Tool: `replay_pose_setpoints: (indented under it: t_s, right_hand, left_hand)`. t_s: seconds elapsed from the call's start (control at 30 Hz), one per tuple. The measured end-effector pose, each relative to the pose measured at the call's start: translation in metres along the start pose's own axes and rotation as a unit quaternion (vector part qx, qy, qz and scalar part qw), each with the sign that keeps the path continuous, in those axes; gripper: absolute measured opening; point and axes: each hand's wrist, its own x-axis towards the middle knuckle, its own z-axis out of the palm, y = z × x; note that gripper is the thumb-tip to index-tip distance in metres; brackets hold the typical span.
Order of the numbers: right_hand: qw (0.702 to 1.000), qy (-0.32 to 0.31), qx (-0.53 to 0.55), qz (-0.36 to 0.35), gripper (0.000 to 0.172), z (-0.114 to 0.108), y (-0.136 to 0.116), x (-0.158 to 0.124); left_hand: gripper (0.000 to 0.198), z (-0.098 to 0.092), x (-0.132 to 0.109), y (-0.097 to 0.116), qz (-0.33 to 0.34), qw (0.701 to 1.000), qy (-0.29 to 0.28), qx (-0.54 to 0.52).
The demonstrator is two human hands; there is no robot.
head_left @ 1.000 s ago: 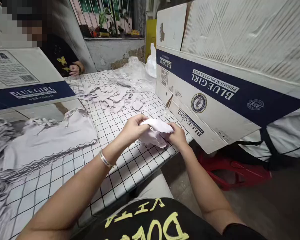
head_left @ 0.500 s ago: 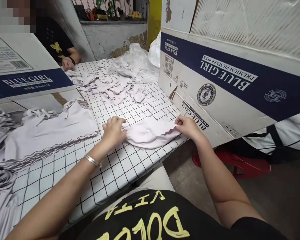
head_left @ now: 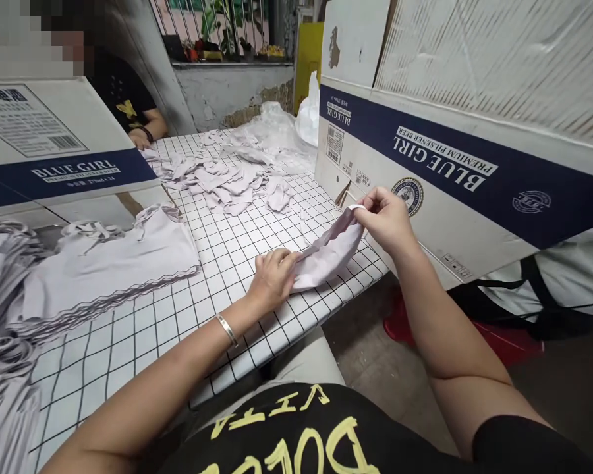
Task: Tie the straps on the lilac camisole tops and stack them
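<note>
A pale lilac piece of cloth (head_left: 329, 257) is stretched between my two hands over the right front part of the table. My right hand (head_left: 386, 220) pinches its far right end, lifted off the tabletop. At the near left end, my left hand (head_left: 275, 276) has its fingers closed on the cloth, low over the table. The upper edge of the cloth looks wavy, and its lower part hangs towards the tabletop. A silver bracelet (head_left: 226, 329) circles my left wrist. Exactly what kind of garment piece this is cannot be made out.
The table (head_left: 237, 263) has a white cover with black grid lines. Stacked lilac garments (head_left: 113, 260) lie left, before a beer carton (head_left: 64, 171). Loose cloth pieces (head_left: 227, 181) spread farther back. A large carton (head_left: 439, 151) stands right. Another person's hand (head_left: 139, 138) rests at the far left.
My right hand has raised its end of the cloth off the table. My left hand has moved right and closed on the other end, and the cloth now hangs tilted.
</note>
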Motion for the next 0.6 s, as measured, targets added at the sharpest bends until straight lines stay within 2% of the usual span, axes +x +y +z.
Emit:
replay_pose_setpoints:
  t_s: [0.07,0.13,0.2,0.27,0.37,0.43,0.47,0.53,0.6]
  right_hand:
    - [0.999,-0.016,0.022,-0.016,0.021,0.006,-0.01,0.004]
    - [0.997,-0.038,0.052,-0.031,0.021,0.012,-0.02,0.005]
    - [0.996,-0.048,0.068,-0.038,0.019,0.014,-0.028,0.004]
    - [0.995,-0.056,0.069,-0.035,0.016,0.009,-0.031,0.004]
    - [0.99,-0.114,0.076,-0.021,0.016,-0.01,-0.03,0.007]
    - [0.971,-0.207,0.12,-0.021,0.024,-0.017,-0.029,0.01]
    - [0.95,-0.269,0.155,-0.022,0.033,-0.018,-0.029,0.012]
    - [0.89,-0.402,0.215,-0.012,0.05,-0.011,-0.031,0.014]
    - [0.835,-0.496,0.236,0.015,0.054,0.003,-0.034,0.017]
  left_hand:
    - [0.024,0.007,0.011,0.019,0.017,0.991,0.087,-0.1]
    - [0.024,0.017,0.027,0.035,0.012,0.966,0.106,-0.236]
    - [0.027,0.024,0.043,0.045,-0.032,0.934,0.075,-0.347]
    - [0.022,0.021,0.054,0.047,-0.069,0.907,0.004,-0.415]
    - [0.024,-0.005,0.061,0.044,-0.087,0.871,-0.077,-0.477]
    - [0.026,-0.033,0.066,0.044,-0.078,0.851,-0.089,-0.512]
    - [0.027,-0.047,0.069,0.045,-0.069,0.842,-0.095,-0.527]
    - [0.029,-0.074,0.077,0.048,-0.058,0.831,-0.111,-0.542]
    - [0.033,-0.099,0.084,0.049,-0.059,0.841,-0.114,-0.525]
